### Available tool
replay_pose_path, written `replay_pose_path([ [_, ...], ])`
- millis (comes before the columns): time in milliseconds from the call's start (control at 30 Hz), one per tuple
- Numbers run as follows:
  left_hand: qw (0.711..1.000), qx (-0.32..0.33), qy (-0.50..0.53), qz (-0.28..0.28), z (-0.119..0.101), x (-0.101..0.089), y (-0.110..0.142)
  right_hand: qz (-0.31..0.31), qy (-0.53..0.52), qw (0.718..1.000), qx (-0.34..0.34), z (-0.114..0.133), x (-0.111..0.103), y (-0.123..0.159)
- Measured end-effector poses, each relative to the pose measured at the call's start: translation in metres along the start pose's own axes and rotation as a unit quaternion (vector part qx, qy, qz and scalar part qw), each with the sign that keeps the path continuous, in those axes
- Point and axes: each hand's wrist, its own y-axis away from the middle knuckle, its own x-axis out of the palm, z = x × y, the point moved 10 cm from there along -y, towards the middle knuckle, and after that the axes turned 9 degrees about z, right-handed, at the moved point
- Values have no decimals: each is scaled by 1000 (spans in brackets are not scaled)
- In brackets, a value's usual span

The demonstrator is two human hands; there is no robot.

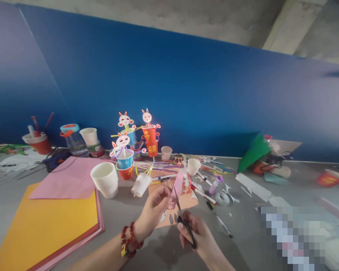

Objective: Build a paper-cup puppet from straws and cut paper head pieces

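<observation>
My left hand [154,207], with a red bead bracelet [132,239] at the wrist, pinches a strip of pink paper [178,181]. In my right hand [196,231] is a pair of scissors [189,227] with black handles, its fingers wrapped round them. The scissor blades point up and away, against the pink paper beside my left fingertips. Under both hands lies an orange sheet of paper [190,202] with scraps on it. Whether the blades are closed on the paper is too small to tell.
Rabbit-faced paper cup figures [125,162] stand ahead. White cups [105,180], pens [219,216], a tape roll [222,198] and a purple glue stick [216,184] lie around. Coloured paper sheets [53,226] are stacked at left. A blue partition [186,86] rises behind the table.
</observation>
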Motion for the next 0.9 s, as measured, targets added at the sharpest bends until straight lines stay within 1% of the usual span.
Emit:
replay_pose_path([
  [500, 1000, 1, -3, 2, 0, 0, 1, -18, 5, 1000, 11, -3, -3, -2],
  [733, 1000, -3, 5, 6, 0, 0, 0, -21, 7, 1000, -8, -1, -5, -1],
  [900, 1000, -7, 7, 14, 2, -1, 0, -12, 1, 1000, -10, -3, -6, -3],
])
